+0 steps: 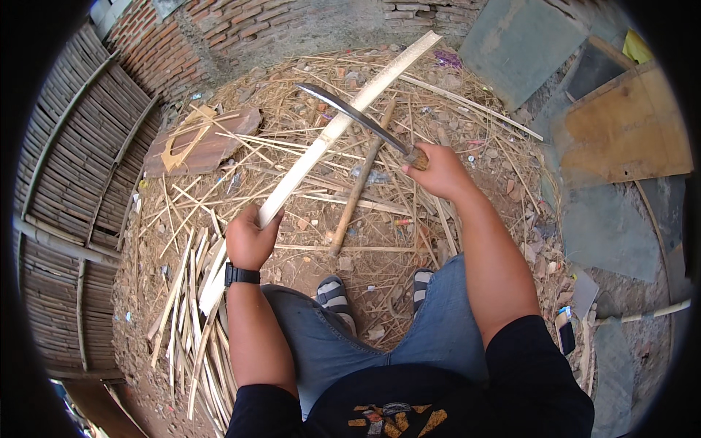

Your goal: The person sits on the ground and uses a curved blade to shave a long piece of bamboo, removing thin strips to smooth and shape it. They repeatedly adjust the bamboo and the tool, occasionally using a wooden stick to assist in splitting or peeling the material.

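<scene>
My left hand point(250, 237) is closed round the near part of a long, pale split bamboo strip point(314, 157), which slants away to the far right. In my right hand point(438, 171) is the wooden handle of a machete point(347, 109). Its dark, curved blade points to the far left and crosses over the strip near the middle. Whether the edge touches the bamboo I cannot tell. Beneath them a round wooden stick point(358, 193) lies on the ground, partly hidden by the blade.
Split bamboo strips point(193, 321) are heaped beside my left leg. Loose slivers cover the dirt ground, with a rusty sheet point(201, 142) at left. A bamboo fence point(66, 182) stands left, a brick wall point(241, 33) behind. Flat panels point(621, 131) and a phone point(565, 332) are at right.
</scene>
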Action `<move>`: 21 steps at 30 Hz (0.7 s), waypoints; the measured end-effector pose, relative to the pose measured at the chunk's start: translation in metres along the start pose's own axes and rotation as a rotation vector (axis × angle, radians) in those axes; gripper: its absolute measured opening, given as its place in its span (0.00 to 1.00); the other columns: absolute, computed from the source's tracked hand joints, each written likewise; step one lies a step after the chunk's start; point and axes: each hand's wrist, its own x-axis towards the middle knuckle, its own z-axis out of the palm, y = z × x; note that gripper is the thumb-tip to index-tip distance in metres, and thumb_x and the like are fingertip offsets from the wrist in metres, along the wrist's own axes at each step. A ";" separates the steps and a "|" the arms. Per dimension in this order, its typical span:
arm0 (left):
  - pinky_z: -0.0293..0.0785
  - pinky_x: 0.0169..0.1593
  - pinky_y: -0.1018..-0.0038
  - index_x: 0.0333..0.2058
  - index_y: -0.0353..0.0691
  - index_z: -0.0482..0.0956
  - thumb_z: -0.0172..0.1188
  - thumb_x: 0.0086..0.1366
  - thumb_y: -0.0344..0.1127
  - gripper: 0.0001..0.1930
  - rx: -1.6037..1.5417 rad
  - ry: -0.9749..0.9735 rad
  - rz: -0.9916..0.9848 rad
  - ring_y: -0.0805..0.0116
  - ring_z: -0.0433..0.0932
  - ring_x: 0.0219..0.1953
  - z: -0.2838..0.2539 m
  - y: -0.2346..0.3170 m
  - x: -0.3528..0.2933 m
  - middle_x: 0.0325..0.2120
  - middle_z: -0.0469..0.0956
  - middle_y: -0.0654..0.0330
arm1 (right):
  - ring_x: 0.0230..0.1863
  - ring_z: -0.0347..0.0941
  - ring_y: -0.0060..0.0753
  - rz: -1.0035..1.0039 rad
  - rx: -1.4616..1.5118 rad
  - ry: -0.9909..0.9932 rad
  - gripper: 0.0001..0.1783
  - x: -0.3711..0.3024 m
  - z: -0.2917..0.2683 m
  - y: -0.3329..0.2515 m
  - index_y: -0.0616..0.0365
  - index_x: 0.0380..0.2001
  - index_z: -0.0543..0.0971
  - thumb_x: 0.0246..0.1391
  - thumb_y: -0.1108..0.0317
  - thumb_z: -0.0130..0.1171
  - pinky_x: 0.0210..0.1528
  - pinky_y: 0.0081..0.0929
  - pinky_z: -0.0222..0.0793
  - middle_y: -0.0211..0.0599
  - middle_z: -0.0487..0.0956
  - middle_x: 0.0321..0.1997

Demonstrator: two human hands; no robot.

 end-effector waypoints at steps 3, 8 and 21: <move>0.73 0.27 0.61 0.25 0.35 0.79 0.76 0.58 0.48 0.21 0.011 0.008 0.014 0.51 0.78 0.19 0.000 0.005 0.000 0.17 0.77 0.48 | 0.51 0.83 0.52 0.016 -0.021 -0.024 0.31 -0.002 -0.006 -0.002 0.61 0.58 0.81 0.55 0.54 0.71 0.54 0.43 0.76 0.56 0.85 0.48; 0.73 0.28 0.61 0.24 0.35 0.79 0.76 0.58 0.48 0.22 0.035 -0.005 0.000 0.50 0.78 0.20 -0.001 0.006 0.000 0.17 0.78 0.48 | 0.53 0.82 0.53 0.047 0.008 -0.089 0.32 0.000 -0.007 -0.005 0.62 0.59 0.80 0.55 0.54 0.71 0.56 0.43 0.76 0.57 0.84 0.50; 0.73 0.27 0.62 0.23 0.36 0.76 0.75 0.59 0.47 0.22 0.033 -0.007 0.003 0.52 0.78 0.20 -0.002 0.004 0.000 0.17 0.77 0.49 | 0.57 0.80 0.53 0.038 0.070 -0.147 0.36 0.001 -0.004 -0.003 0.65 0.62 0.77 0.56 0.52 0.71 0.61 0.43 0.73 0.59 0.83 0.54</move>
